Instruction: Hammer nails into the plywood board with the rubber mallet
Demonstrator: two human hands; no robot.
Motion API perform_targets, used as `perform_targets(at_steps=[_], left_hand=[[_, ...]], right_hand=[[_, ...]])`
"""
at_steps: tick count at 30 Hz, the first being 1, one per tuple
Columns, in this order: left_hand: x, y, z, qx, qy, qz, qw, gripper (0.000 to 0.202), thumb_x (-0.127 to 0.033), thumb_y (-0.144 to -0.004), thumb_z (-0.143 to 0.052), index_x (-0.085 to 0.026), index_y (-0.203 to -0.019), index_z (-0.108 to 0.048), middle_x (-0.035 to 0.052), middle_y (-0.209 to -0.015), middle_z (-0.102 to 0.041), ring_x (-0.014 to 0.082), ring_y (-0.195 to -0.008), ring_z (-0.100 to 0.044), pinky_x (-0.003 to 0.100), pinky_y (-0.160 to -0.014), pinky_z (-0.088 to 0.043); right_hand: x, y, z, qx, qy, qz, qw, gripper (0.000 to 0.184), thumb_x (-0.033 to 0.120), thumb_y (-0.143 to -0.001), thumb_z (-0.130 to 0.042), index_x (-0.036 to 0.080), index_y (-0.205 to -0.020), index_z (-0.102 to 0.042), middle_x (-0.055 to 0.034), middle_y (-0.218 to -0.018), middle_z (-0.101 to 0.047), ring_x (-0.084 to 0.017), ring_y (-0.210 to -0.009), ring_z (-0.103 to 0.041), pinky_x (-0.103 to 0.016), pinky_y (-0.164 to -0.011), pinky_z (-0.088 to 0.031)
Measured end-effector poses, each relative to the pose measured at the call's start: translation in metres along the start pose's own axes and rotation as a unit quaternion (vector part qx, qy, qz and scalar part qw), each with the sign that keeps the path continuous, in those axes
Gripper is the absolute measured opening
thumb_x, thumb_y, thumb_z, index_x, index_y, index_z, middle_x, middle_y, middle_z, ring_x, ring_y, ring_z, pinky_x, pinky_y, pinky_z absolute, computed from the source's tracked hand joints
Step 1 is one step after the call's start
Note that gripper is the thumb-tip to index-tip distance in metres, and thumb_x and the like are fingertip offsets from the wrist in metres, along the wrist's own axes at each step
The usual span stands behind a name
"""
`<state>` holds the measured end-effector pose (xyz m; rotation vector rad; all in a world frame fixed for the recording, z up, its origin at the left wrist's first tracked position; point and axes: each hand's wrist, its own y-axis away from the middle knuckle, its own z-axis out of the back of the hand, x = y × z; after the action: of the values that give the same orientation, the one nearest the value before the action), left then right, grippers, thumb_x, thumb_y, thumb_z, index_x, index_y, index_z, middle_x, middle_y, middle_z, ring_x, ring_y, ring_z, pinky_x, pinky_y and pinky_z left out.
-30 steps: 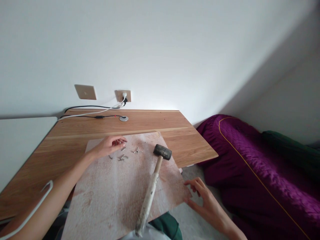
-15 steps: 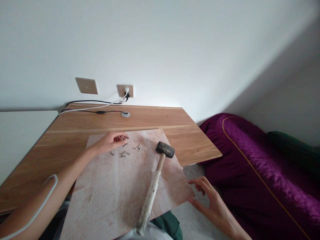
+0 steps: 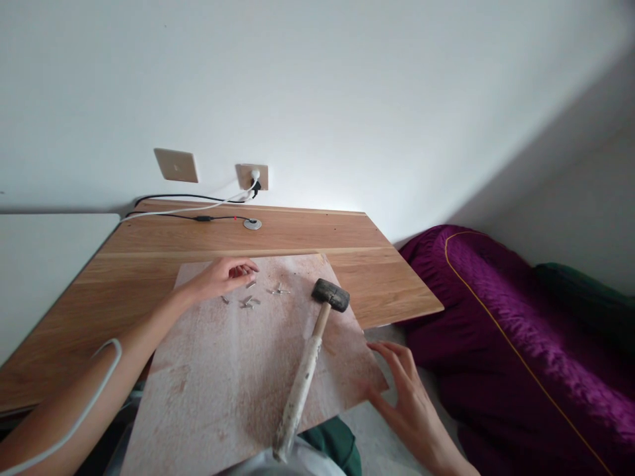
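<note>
A pale, rough-faced board (image 3: 208, 370) lies partly on the wooden table, its near end reaching over my lap. On it rests a mallet (image 3: 330, 295) with a black head and a worn whitish handle pointing toward me. Several small metal pins (image 3: 248, 302) are scattered near the board's far half. My left hand (image 3: 233, 272) hovers over the board's far left, fingers loosely curled and thumb apart, just above one pin. My right hand (image 3: 404, 393) is at the board's right corner, thumb and fingers spread around the corner.
The wooden table (image 3: 397, 284) backs onto a white wall with a socket (image 3: 253, 177) and cables. A white panel (image 3: 49, 264) stands at left. Purple cloth (image 3: 436, 317) covers furniture at right. Dark green fabric (image 3: 332, 443) shows below the board.
My right hand has moved left, bringing its thumb and fingers up to the board's corner. My left hand, the mallet and the pins keep nearly the same places on the board.
</note>
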<state>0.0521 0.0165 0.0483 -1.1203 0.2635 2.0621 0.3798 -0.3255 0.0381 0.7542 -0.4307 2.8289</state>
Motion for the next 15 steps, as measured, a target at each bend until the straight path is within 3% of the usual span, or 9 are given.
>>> perform_targets(at_steps=[2, 3, 6, 8, 10, 13, 15], left_hand=[[0.0, 0.0, 0.0, 0.0, 0.0, 0.0, 1.0, 0.037, -0.052, -0.089, -0.068, -0.019, -0.101, -0.078, 0.0004, -0.075, -0.069, 0.0157, -0.07, -0.062, 0.026, -0.067, -0.049], [0.0, 0.0, 0.0, 0.001, 0.002, 0.001, 1.0, 0.037, -0.053, -0.089, -0.068, -0.019, -0.101, -0.078, 0.0003, -0.075, -0.069, 0.0157, -0.07, -0.062, 0.026, -0.066, -0.049], [0.001, 0.0, 0.0, 0.005, 0.008, 0.005, 1.0, 0.039, -0.054, -0.088, -0.069, -0.019, -0.102, -0.078, 0.0005, -0.074, -0.07, 0.0157, -0.069, -0.061, 0.026, -0.065, -0.049], [0.001, 0.0, 0.0, 0.004, 0.011, 0.007, 1.0, 0.039, -0.054, -0.088, -0.069, -0.019, -0.102, -0.078, 0.001, -0.075, -0.07, 0.0159, -0.069, -0.062, 0.026, -0.065, -0.049], [0.001, 0.0, 0.0, 0.003, 0.01, 0.006, 1.0, 0.038, -0.053, -0.088, -0.069, -0.019, -0.102, -0.078, 0.0015, -0.076, -0.07, 0.0161, -0.07, -0.062, 0.026, -0.066, -0.05], [0.001, 0.0, 0.0, 0.004, 0.006, 0.004, 1.0, 0.039, -0.053, -0.088, -0.068, -0.018, -0.102, -0.078, 0.0017, -0.076, -0.071, 0.0162, -0.07, -0.062, 0.026, -0.066, -0.05], [0.001, 0.0, 0.0, 0.007, 0.004, 0.005, 1.0, 0.039, -0.054, -0.089, -0.068, -0.018, -0.102, -0.078, 0.0016, -0.077, -0.071, 0.0162, -0.07, -0.062, 0.026, -0.066, -0.05]], right_hand=[[0.001, -0.002, 0.001, -0.016, 0.006, 0.019, 1.0, 0.042, 0.038, -0.099, -0.061, 0.031, -0.14, -0.058, -0.0107, -0.139, -0.057, -0.031, -0.127, -0.061, -0.048, -0.103, -0.054], [-0.003, -0.003, 0.003, -0.052, 0.008, 0.011, 0.999, 0.038, 0.038, -0.101, -0.057, 0.03, -0.137, -0.06, -0.0112, -0.137, -0.058, -0.031, -0.124, -0.062, -0.048, -0.102, -0.054], [-0.03, -0.004, 0.008, -0.186, -0.011, -0.078, 0.979, 0.03, 0.047, -0.103, -0.053, 0.024, -0.118, -0.065, -0.0107, -0.117, -0.067, -0.027, -0.099, -0.066, -0.044, -0.091, -0.054], [-0.049, 0.001, 0.001, -0.224, -0.068, -0.155, 0.96, 0.038, 0.056, -0.103, -0.05, 0.022, -0.098, -0.066, -0.0081, -0.096, -0.07, -0.024, -0.086, -0.066, -0.037, -0.079, -0.055], [-0.059, 0.011, -0.02, -0.159, -0.128, -0.19, 0.96, 0.051, 0.066, -0.103, -0.044, 0.023, -0.081, -0.062, -0.0054, -0.077, -0.068, -0.022, -0.07, -0.063, -0.033, -0.065, -0.054], [-0.048, 0.035, -0.069, -0.062, -0.171, -0.152, 0.972, 0.055, 0.075, -0.091, -0.056, 0.023, -0.079, -0.068, -0.0061, -0.069, -0.072, -0.024, -0.064, -0.068, -0.033, -0.055, -0.057], [-0.034, 0.047, -0.099, 0.004, -0.196, -0.121, 0.973, 0.055, 0.071, -0.094, -0.055, 0.024, -0.068, -0.067, -0.0042, -0.058, -0.07, -0.022, -0.053, -0.067, -0.032, -0.049, -0.057]])
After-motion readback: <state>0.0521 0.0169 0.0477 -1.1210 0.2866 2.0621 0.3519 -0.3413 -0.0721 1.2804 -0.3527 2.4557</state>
